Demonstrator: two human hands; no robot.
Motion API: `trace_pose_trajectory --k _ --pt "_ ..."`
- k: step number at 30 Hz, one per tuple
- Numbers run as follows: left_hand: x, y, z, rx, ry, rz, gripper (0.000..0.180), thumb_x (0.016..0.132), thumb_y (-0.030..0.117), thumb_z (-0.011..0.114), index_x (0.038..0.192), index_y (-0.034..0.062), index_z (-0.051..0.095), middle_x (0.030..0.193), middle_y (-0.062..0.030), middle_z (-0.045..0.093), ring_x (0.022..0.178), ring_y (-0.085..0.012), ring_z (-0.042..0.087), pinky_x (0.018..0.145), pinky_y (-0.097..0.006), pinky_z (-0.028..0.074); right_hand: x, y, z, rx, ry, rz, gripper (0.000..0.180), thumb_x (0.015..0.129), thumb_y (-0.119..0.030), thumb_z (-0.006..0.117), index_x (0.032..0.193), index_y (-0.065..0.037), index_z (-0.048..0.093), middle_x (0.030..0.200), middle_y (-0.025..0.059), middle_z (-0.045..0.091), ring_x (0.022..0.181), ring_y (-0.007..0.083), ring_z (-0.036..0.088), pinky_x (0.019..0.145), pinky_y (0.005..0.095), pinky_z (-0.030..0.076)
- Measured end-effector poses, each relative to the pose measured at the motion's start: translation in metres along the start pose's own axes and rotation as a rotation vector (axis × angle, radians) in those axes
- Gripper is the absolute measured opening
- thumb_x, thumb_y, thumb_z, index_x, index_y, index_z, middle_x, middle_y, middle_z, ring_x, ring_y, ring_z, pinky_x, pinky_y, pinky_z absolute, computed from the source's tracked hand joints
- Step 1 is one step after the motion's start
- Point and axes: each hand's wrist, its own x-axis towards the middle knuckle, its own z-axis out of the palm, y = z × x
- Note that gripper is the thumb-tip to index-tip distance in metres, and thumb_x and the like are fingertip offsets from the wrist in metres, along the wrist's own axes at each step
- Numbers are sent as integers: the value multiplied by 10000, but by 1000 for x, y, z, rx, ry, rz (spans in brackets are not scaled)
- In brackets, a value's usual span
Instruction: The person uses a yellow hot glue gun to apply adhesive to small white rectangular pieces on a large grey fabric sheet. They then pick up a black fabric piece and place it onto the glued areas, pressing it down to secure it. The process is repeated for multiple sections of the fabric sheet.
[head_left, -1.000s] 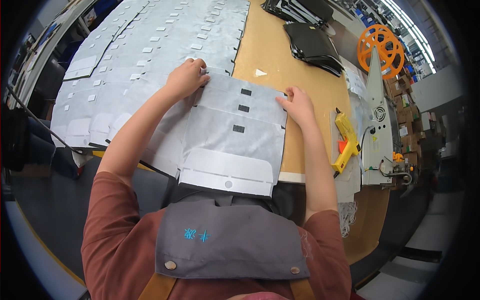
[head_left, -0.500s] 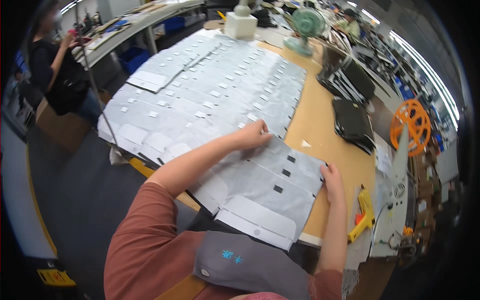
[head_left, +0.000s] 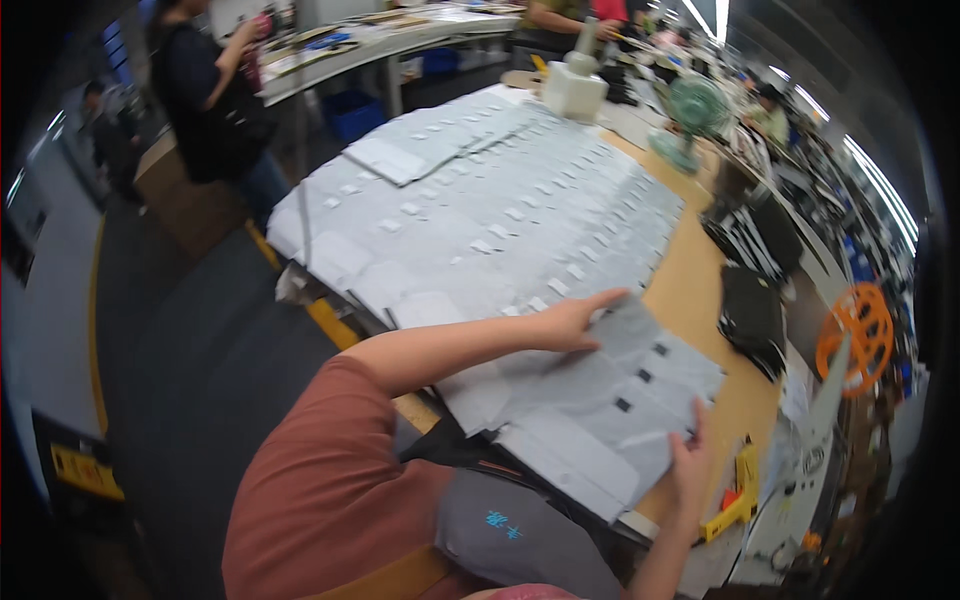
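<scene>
A grey fabric panel [head_left: 600, 440] with several small black squares and a white strip along its near edge lies in front of me, over the near end of the overlapping grey pieces. My left hand [head_left: 572, 322] rests at its far edge, fingers stretched out and thumb apart. At the panel's right edge is my right hand [head_left: 688, 462], its thumb and fingers closed on the border. The overlapping grey pieces [head_left: 450, 235], dotted with small white tabs, spread away across the wooden table [head_left: 690, 255].
Dark folded pieces [head_left: 752, 312] lie at the right, with a yellow hot glue gun [head_left: 738, 492] nearer me. An orange reel [head_left: 855, 338] stands beyond the table edge. Farther off are a green fan [head_left: 695, 108], a white container [head_left: 575, 92] and a standing person [head_left: 215, 110].
The view has swung left, so the table appears shifted right and lower. My left hand has gone from curled fingers to stretched ones. My right hand stays at the panel's right edge.
</scene>
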Motion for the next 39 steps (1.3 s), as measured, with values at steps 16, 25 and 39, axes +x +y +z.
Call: trace_pose_trajectory --k 16,25,39 --pt "22 3 33 289 -19 -138 717 844 167 667 1469 106 322 1230 -228 537 1144 -408 565 952 -468 478 37 78 -35 -163 135 133 502 897 3 581 1389 35 488 1406 170 508 1311 223 474 1086 323 371" --pt "33 -4 19 464 8 -5 347 872 240 703 1180 131 584 1182 -99 606 1000 -316 641 840 -418 524 66 26 -17 -709 127 -104 287 814 -133 708 1078 -42 643 1110 148 633 1094 324 580 942 412 460" --pt "80 -11 24 478 -200 -69 360 844 325 737 1060 74 595 1113 -138 608 948 -303 644 799 -405 524 130 29 -22 -807 -107 126 282 795 -253 746 920 -31 625 902 111 598 894 243 589 790 358 484"
